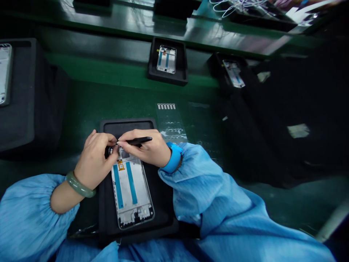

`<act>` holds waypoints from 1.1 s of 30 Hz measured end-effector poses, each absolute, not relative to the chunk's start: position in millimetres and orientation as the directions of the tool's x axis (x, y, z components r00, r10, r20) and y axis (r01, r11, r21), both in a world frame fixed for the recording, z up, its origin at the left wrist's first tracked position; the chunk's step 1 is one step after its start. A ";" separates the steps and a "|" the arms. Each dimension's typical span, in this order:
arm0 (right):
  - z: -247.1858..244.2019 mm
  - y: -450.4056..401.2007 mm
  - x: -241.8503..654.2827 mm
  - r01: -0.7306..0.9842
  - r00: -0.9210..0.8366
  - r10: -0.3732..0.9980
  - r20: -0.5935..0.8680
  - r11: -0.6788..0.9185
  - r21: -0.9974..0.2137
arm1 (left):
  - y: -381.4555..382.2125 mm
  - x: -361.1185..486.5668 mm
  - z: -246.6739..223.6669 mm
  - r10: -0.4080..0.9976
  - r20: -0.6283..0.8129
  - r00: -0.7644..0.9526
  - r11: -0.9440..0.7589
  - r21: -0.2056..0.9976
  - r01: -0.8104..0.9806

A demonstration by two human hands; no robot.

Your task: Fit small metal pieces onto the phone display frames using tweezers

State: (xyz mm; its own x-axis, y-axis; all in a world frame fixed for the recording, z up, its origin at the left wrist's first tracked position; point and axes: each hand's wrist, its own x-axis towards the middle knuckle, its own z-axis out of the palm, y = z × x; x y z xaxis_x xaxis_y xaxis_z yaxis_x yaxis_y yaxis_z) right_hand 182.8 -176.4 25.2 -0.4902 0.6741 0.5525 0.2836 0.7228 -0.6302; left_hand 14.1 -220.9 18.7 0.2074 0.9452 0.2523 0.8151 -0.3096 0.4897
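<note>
A smartphone mid-frame [131,189] with two blue adhesive strips and a small orange label lies face up in a black foam tray [128,126]. My left hand [94,160], with a green stone bangle [80,184] on its wrist, pinches the frame's top end between finger and thumb. My right hand [144,147] grips a slim black pen-like tool [139,141], whose tip meets the top of the frame next to my left fingers. My fingers hide the frame's top end, so the exact contact point cannot be seen.
Similar black trays holding phone frames stand ahead [167,60], to the right [233,74] and at the left edge [4,74]. A clear plastic sheet with small labels [171,122] lies beyond my right hand on the green bench [81,109]. Dark matting [286,109] covers the right side.
</note>
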 end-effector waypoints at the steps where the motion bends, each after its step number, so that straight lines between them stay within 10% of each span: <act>1: 25.2 -176.4 182.7 0.277 -0.479 0.676 0.560 0.722 -0.635 | -220.5 13.8 18.2 0.942 0.258 0.216 -0.319 0.475 0.820; 14: 26.5 -169.5 183.3 0.294 -0.427 0.844 0.325 0.469 -0.833 | -224.8 7.2 21.7 0.919 0.289 0.268 -0.380 0.473 0.795; 33: 24.9 -174.6 179.1 0.348 -0.455 0.787 0.417 0.588 -0.730 | -227.5 2.6 19.3 0.919 0.211 0.333 -0.394 0.454 0.800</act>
State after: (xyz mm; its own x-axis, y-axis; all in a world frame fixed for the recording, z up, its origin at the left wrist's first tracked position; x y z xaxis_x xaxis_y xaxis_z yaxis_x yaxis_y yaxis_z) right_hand 179.1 -174.6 24.9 -0.4555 0.7867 0.4167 0.3478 0.5882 -0.7301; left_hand 2.6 -227.5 19.3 0.3330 0.9191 0.2108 0.7995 -0.3937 0.4535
